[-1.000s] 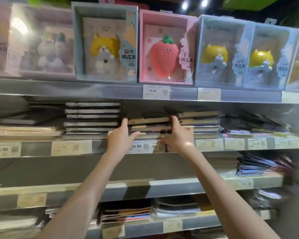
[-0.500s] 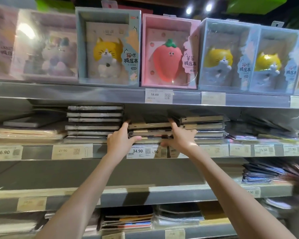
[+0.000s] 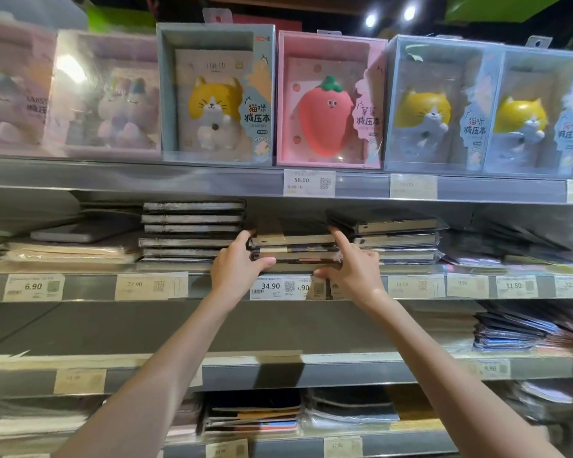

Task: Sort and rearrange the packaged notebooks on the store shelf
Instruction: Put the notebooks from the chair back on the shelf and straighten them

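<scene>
Notebooks [image 3: 295, 247] lie flat, stacked just above the 34.90 price tag [image 3: 272, 287], long edges running sideways, spines outward. Left hand [image 3: 235, 269] and right hand [image 3: 354, 271] clasp the stack's ends.

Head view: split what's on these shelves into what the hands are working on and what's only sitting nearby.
In the job:
- middle notebook stack, held at its sides by the left hand and right hand
- neighbouring wrapped stacks, left and right

Just sitting there:
- strawberry box
- cat box
- 34.90 price tag
- lower-shelf stacks
</scene>
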The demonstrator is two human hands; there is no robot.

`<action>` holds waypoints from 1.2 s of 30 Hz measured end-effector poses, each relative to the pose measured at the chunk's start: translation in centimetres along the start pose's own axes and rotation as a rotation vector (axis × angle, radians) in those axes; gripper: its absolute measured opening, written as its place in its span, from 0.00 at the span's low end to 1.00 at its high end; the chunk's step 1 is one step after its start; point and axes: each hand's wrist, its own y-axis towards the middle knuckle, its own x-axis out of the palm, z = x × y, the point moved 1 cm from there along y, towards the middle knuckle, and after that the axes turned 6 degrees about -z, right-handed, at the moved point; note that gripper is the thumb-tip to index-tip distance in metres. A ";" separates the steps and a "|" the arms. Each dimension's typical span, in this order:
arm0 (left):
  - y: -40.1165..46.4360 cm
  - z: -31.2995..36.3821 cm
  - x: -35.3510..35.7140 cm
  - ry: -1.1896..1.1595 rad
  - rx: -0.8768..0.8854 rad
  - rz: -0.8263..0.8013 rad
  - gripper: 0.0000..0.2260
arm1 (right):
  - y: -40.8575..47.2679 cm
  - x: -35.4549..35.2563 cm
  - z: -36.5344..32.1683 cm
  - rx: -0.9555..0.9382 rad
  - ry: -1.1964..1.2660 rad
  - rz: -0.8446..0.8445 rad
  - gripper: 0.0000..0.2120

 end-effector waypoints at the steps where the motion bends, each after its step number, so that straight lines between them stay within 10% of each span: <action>1: 0.1 0.0 0.0 0.024 0.005 -0.017 0.29 | 0.0 -0.1 0.1 -0.008 -0.005 -0.001 0.33; 18: 0.0 -0.9 0.8 0.084 0.021 -0.039 0.30 | -1.1 1.7 -0.5 -0.015 -0.122 0.133 0.25; 36: -5.8 -4.9 -0.9 0.573 0.360 0.029 0.24 | -5.5 3.1 -2.7 0.127 -0.268 -0.168 0.29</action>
